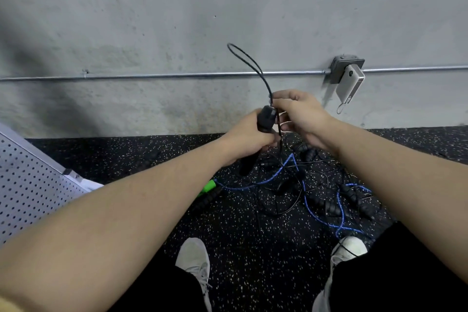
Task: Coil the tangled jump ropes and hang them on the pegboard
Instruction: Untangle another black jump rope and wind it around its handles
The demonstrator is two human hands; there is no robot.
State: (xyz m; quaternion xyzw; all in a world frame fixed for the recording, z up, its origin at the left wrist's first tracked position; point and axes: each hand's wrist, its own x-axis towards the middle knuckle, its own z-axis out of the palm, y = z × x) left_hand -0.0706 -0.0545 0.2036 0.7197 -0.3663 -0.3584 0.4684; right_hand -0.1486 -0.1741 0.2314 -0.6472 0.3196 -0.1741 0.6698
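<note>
Left hand (249,134) is wrapped tight round a black jump-rope handle (264,119), and the right hand (300,114), just beside it, pinches the thin black cord (253,63) where it loops up above both hands. Nice start to a coil! To do this well, I'd say keep that handle steady, feed even loops with the pinching fingers, and draw slack gently so the cord slips free of the pile instead of cinching it.

Below the hands, on the speckled rubber floor (152,159), lies the tangle: a blue rope (307,200), a green handle (209,185), beaded black grips (329,206). The pegboard (30,185) sits low to the left hand's side, cut off by the frame edge.

Hard to say how many ropes are knotted there, possibly three. The handle's lower end hides behind the left wrist.
</note>
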